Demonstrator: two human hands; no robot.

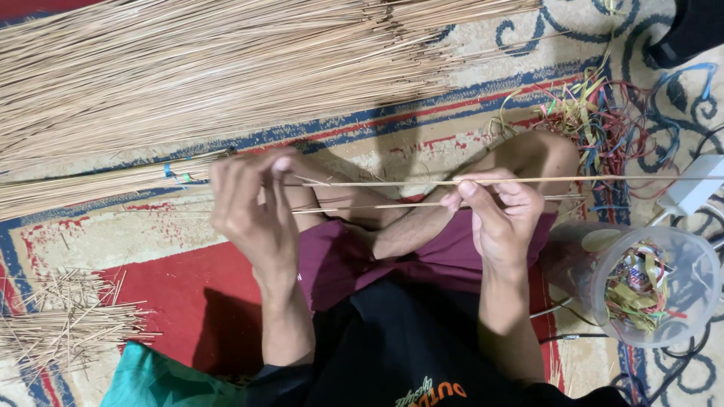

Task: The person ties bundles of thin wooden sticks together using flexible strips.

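Standing over them: closest in, the right hand (501, 215) pinches a thin stick (422, 182), fingers closed on it. The left hand (253, 203) has the stick's other end, fingers curled shut around it. The stick runs sideways across the lap, its long free end poking out past the right hand. Beyond the stick lies a tied bundle (98, 188), and farther still the big loose pile of sticks (226, 68).
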